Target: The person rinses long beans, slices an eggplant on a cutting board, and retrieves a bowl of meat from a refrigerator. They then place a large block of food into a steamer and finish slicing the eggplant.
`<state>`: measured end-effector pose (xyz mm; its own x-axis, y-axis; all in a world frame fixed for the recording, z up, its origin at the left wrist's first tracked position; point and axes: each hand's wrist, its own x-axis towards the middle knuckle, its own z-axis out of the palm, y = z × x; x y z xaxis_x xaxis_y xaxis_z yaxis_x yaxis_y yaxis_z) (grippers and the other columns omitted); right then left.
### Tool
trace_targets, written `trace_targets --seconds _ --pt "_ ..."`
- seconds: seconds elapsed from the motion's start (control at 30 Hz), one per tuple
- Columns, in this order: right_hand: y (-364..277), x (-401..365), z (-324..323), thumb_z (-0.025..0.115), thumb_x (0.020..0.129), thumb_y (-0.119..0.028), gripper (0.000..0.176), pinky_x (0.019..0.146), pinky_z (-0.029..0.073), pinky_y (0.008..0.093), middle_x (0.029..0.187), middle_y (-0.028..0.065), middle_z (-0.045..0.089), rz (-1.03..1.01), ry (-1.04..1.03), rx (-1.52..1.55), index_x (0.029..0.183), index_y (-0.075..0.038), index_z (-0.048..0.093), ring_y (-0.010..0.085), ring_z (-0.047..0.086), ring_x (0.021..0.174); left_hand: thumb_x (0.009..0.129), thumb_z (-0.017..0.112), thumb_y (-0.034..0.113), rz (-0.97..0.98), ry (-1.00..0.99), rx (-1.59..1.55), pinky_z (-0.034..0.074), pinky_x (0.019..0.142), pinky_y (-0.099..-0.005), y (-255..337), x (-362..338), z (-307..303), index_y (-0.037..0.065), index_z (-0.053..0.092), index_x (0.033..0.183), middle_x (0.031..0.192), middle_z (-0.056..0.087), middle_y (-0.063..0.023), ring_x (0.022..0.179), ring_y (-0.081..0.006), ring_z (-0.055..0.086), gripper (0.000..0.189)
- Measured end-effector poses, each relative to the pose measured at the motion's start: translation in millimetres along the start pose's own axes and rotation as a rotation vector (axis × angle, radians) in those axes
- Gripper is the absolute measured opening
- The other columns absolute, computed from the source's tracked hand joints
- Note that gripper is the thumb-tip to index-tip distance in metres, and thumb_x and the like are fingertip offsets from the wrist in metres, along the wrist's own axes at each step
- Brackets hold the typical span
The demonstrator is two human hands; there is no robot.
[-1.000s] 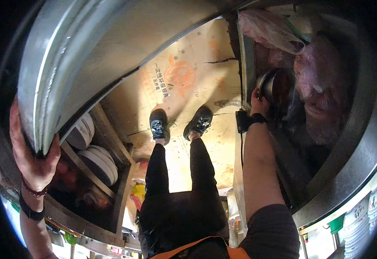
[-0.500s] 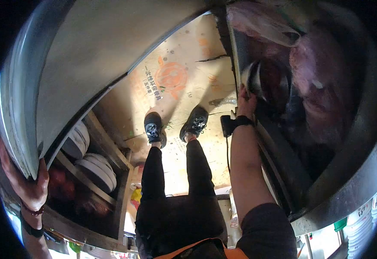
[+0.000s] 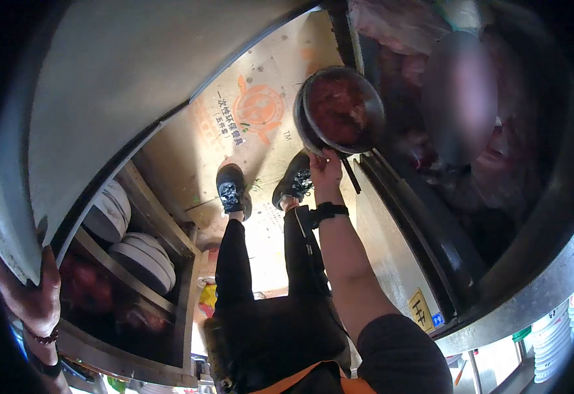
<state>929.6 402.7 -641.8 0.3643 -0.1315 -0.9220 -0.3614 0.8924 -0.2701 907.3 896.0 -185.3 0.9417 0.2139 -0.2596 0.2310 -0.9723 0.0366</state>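
Note:
My right hand point(image 3: 326, 169) grips the near rim of a round metal bowl point(image 3: 302, 121), thumb over the edge. Dark red, wet-looking meat point(image 3: 340, 108) lies in the bowl, which hangs over the floor just outside the cabinet opening. At far left, my left hand point(image 3: 37, 299) is wrapped around the lower edge of a large pale cabinet door point(image 3: 123, 59), which stands swung out. Inside the dark compartment at right are plastic bags of reddish meat point(image 3: 398, 29). A blurred patch hides part of them.
Left of my legs, an open compartment holds round white containers point(image 3: 142, 262) on a shelf, with blurred reddish items below. Flattened cardboard point(image 3: 267, 79) covers the floor under my shoes point(image 3: 232, 190). Stacked white containers point(image 3: 549, 341) stand at lower right.
My right hand has brought the metal bowl out of the right compartment, leftward over the floor. My left hand has stayed on the door edge, which has shifted slightly left.

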Motion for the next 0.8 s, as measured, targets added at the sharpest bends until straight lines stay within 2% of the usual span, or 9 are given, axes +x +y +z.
trace_targets --seconds 0.13,0.17,0.3,0.33,0.4,0.53,0.63,0.7,0.8 --pt "15.0 -5.0 -3.6 0.055 0.071 0.008 0.035 0.093 0.05 0.0444 0.114 0.0168 0.058 0.122 0.144 -0.038 0.106 0.002 0.053 0.0337 0.057 0.106 0.08 0.063 0.007 -0.007 -0.012 -0.043 0.036 0.1 -0.0388 14.2 8.8 -1.5 -0.007 0.037 0.131 0.127 0.048 -0.0215 0.114 -0.0307 0.05 0.059" --pt "19.4 -5.1 -7.6 0.054 0.071 0.008 0.039 0.096 0.048 0.0489 0.115 0.0197 0.057 0.049 -0.014 -0.068 0.11 0.004 0.05 0.0372 0.055 0.107 0.08 0.063 0.006 -0.032 0.01 -0.083 0.036 0.1 -0.0388 13.5 7.1 0.5 -0.007 0.037 0.132 0.127 0.048 -0.0215 0.115 -0.0307 0.05 0.059" --pt "0.5 -21.7 2.3 0.052 0.072 0.008 0.042 0.098 0.044 0.056 0.119 0.0235 0.053 0.059 0.139 0.012 0.114 0.007 0.048 0.0414 0.052 0.111 0.079 0.063 0.004 0.035 0.06 -0.072 0.035 0.102 -0.0402 6.0 7.2 3.9 -0.004 0.032 0.136 0.133 0.043 -0.0211 0.121 -0.0308 0.045 0.065" --pt "-8.3 -19.0 -3.7 0.053 0.072 0.008 0.042 0.097 0.045 0.0557 0.121 0.024 0.053 0.044 0.028 0.038 0.114 0.006 0.048 0.0415 0.052 0.111 0.079 0.063 0.004 0.052 0.074 -0.094 0.035 0.102 -0.0409 4.8 7.4 5.1 -0.003 0.03 0.137 0.135 0.041 -0.0208 0.123 -0.0309 0.043 0.067" --pt "-31.0 -14.3 0.1 0.053 0.072 0.008 0.041 0.098 0.044 0.0574 0.12 0.0235 0.054 -0.05 0.095 0.064 0.113 0.006 0.049 0.0407 0.053 0.111 0.079 0.062 0.003 0.062 0.108 -0.198 0.033 0.104 -0.0429 6.5 7.0 11.7 0.0 0.026 0.14 0.139 0.036 -0.0202 0.125 -0.0317 0.04 0.072" --pt "-103.3 25.1 -0.8 0.056 0.075 0.004 0.02 0.082 0.054 0.0435 0.095 0.0138 0.065 -0.119 0.025 -0.033 0.094 0.001 0.06 0.0285 0.064 0.084 0.079 0.062 0.004 0.132 0.112 -0.08 0.029 0.107 -0.0467 6.9 9.4 8.7 0.004 0.02 0.143 0.144 0.029 -0.0191 0.129 -0.0338 0.034 0.077" --pt "-147.7 48.8 26.1 0.057 0.08 -0.004 0.009 0.081 0.05 0.0357 0.085 0.01 0.061 -0.25 0.123 -0.032 0.089 -0.004 0.06 0.0188 0.06 0.079 0.08 0.062 0.005 0.152 0.089 -0.015 0.03 0.105 -0.0462 12.6 10.9 3.5 0.003 0.019 0.142 0.141 0.031 -0.0191 0.128 -0.033 0.036 0.076" --pt "-170.4 52.2 45.3 0.057 0.079 -0.005 0.019 0.087 0.047 0.0382 0.095 0.0126 0.062 -0.367 -0.067 -0.348 0.097 -0.002 0.061 0.0223 0.06 0.09 0.083 0.062 0.006 0.153 0.064 -0.026 0.034 0.101 -0.0445 19.9 13.2 2.4 0.001 0.016 0.141 0.135 0.035 -0.0193 0.124 -0.031 0.041 0.075" --pt "-182.8 56.8 44.4 0.059 0.078 -0.01 0.033 0.094 0.043 0.0388 0.11 0.0169 0.061 -0.983 0.061 -1.356 0.109 0.003 0.058 0.0278 0.058 0.105 0.083 0.061 0.006 0.159 0.06 -0.049 0.034 0.102 -0.0447 24.6 13.6 2.8 0.001 0.015 0.142 0.136 0.034 -0.0194 0.123 -0.031 0.042 0.075"
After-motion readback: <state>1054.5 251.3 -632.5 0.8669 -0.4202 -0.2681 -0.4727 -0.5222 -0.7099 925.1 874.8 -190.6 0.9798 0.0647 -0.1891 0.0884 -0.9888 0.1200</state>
